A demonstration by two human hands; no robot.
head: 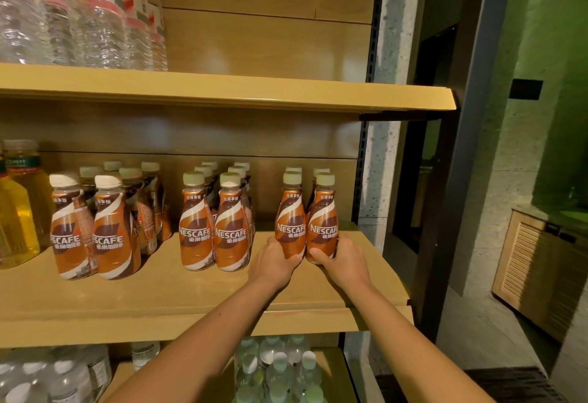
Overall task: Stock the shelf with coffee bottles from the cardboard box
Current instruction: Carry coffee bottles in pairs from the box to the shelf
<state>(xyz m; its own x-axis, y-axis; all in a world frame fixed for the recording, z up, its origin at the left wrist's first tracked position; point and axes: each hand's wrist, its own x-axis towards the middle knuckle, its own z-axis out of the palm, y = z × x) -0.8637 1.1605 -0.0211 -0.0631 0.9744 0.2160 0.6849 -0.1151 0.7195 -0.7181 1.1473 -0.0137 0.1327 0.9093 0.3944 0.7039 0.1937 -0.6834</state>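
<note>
Brown Nescafe coffee bottles stand in three groups on the middle wooden shelf (165, 294). My left hand (273, 262) grips the base of one coffee bottle (290, 221) at the front of the right group. My right hand (342, 261) grips the base of the bottle beside it (323, 221). Both bottles stand upright, touching each other, with two more bottles behind them. A middle group (211, 224) and a left group (95, 227) stand further left. The cardboard box is out of view.
Yellow drink bottles (16, 211) stand at the shelf's far left. Water bottles (79, 14) fill the upper shelf's left side, and more water bottles (276, 367) sit on the shelf below. A grey pillar (378, 179) borders the shelf's right end.
</note>
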